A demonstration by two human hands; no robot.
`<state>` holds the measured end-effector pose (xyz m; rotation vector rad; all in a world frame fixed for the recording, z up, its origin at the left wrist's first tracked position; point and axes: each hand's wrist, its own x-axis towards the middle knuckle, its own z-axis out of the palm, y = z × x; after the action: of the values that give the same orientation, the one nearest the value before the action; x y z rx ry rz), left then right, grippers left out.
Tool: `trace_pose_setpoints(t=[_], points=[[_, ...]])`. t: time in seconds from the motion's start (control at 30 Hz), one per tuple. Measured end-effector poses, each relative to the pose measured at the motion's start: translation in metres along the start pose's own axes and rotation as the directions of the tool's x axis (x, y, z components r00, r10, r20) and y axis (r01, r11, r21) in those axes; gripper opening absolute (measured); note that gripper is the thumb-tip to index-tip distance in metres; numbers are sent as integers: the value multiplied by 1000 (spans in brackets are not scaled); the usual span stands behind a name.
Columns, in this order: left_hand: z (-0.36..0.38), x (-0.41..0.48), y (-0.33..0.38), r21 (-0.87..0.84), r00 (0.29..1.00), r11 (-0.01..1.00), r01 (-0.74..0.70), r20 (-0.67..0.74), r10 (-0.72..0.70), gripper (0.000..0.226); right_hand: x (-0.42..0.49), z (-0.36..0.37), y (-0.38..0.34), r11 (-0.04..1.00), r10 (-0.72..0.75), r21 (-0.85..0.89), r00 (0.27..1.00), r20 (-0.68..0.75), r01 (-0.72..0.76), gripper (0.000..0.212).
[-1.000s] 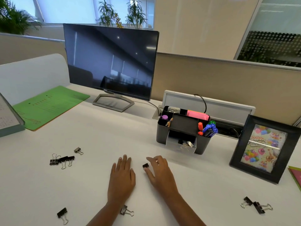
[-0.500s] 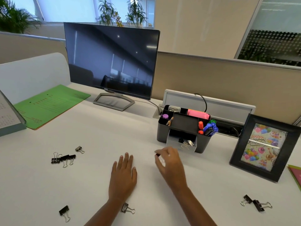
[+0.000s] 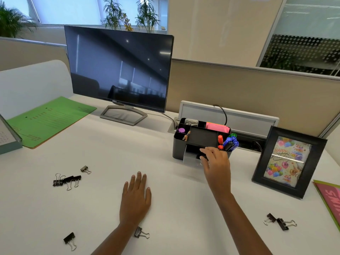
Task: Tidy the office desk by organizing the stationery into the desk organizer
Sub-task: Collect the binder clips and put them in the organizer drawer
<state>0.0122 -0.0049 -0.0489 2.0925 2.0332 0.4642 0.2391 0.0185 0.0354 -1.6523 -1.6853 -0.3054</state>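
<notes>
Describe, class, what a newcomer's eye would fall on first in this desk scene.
The big dark monitor dominates the back left of the white desk. Right of it, the right hand reaches into the black desk organizer, beside a framed birthday picture. Black binder clips lie scattered near the flat left hand.

- I'm at an office cubicle: beige partition panels (image 3: 239, 92) wall in my white desk (image 3: 110, 153).
- A Dell monitor (image 3: 119, 69), green file folder (image 3: 49, 120) and stationery organizer (image 3: 179, 148) sit here.
- Frosted glass walls (image 3: 303, 34) stand behind.
</notes>
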Motion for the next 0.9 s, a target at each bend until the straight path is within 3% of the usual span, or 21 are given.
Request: trace_pose_setpoints(t=[0.17, 0.33, 0.43, 0.67, 0.9], points=[[-1, 0, 0, -5, 1000, 1000, 0, 3, 0, 53, -43, 14, -26, 985, -36, 173, 998, 51, 26, 15], [-4, 1, -1, -40, 1000, 999, -19, 2, 19, 51, -97, 26, -59, 910, -81, 407, 931, 355, -76, 21], [-6, 0, -7, -78, 998, 995, -56, 13, 57, 49, -118, 29, -73, 888, -218, 460, 864, 454, -18, 28], [-8, -6, -30, -52, 981, 982, -182, 52, 185, 48, -139, 25, -87, 869, -373, 477, 806, 460, 130, 43], [-7, -12, -32, -57, 985, 984, -169, 23, 170, 48, -140, 26, -95, 893, -364, 406, 844, 395, 195, 27]])
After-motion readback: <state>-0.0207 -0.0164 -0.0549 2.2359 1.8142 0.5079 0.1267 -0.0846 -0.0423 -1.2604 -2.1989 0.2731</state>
